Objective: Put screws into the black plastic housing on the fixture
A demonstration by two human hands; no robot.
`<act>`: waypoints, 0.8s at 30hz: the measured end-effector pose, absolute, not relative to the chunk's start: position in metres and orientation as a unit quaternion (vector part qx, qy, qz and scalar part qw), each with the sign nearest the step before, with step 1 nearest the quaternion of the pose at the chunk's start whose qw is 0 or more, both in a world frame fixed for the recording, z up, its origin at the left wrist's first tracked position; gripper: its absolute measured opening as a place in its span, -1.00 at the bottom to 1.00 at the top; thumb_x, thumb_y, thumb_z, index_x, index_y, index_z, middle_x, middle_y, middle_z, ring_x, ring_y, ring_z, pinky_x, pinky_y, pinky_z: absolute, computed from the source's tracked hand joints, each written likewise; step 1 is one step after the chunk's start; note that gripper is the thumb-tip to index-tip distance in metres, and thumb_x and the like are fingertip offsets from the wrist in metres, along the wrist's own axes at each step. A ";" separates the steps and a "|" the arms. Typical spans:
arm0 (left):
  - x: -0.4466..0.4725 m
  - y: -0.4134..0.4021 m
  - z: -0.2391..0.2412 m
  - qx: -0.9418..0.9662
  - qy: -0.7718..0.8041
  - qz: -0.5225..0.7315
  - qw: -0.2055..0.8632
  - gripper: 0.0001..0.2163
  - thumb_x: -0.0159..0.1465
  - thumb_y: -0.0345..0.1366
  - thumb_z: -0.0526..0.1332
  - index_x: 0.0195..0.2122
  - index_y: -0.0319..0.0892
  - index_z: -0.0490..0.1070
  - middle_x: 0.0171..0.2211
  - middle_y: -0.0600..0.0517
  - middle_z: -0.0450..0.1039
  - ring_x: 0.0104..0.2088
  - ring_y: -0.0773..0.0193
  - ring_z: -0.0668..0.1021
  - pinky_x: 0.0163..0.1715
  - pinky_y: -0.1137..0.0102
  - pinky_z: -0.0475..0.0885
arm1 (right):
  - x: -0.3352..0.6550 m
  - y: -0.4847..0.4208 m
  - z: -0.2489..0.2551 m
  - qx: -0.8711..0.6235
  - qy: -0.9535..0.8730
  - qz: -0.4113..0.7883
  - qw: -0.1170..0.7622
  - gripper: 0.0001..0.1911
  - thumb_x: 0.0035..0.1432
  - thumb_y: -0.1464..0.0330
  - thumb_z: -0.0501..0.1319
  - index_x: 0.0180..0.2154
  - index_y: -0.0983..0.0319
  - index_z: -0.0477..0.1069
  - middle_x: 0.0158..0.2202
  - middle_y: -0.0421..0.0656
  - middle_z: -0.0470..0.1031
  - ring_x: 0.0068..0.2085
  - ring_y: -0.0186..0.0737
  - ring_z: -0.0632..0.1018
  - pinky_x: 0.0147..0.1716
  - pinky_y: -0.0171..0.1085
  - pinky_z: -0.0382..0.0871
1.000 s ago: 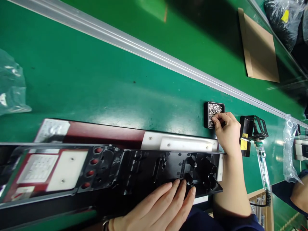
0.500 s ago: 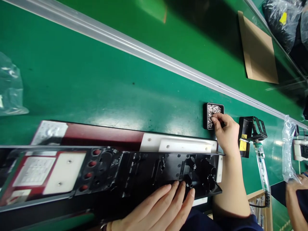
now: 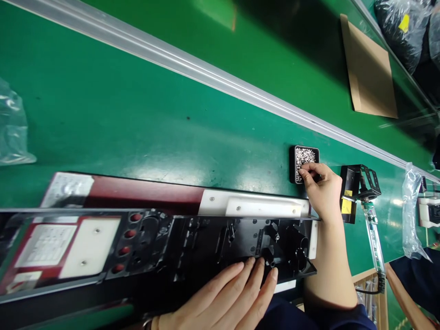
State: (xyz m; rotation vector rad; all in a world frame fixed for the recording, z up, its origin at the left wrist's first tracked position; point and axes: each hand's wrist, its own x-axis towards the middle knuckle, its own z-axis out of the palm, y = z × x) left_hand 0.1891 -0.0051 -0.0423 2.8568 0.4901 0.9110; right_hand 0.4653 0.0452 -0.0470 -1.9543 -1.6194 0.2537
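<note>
My left hand (image 3: 230, 295) lies with fingers stretched out on the near edge of a long black plastic housing (image 3: 202, 247), which has posts and bosses inside. At the small black box (image 3: 293, 165), my right hand (image 3: 321, 185) pinches thumb and forefinger together over the small shiny metal parts (image 3: 305, 156) that fill it. Whatever the fingertips hold is too small to make out. Under the housing sits a dark red board fixture (image 3: 137, 195) with white blocks (image 3: 261, 205) screwed onto it.
Right of the box stand a black bracket holder (image 3: 349, 197) and an electric screwdriver (image 3: 373, 238) with a clear body. A clear plastic bag (image 3: 412, 211), a brown cardboard piece (image 3: 371, 68) and a metal rail (image 3: 206, 75) lie beyond. Another person's arm (image 3: 402, 293) shows at the lower right.
My right fingertips have shifted slightly left within the box of metal parts. My left hand stays on the housing. The other person's hand has moved away from the plastic bag.
</note>
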 end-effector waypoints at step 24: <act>0.186 -0.006 -0.045 0.941 0.161 0.295 0.043 -0.62 0.39 -0.39 -0.13 0.01 -0.21 0.46 -0.06 0.00 0.47 -0.06 0.29 0.50 0.28 0.22 0.06 | 0.458 0.025 -0.024 -0.655 -0.535 0.272 0.459 -0.89 0.33 0.37 0.21 -0.21 0.31 0.42 -0.26 -0.14 0.39 -0.32 -0.43 0.44 -0.40 -0.51 0.34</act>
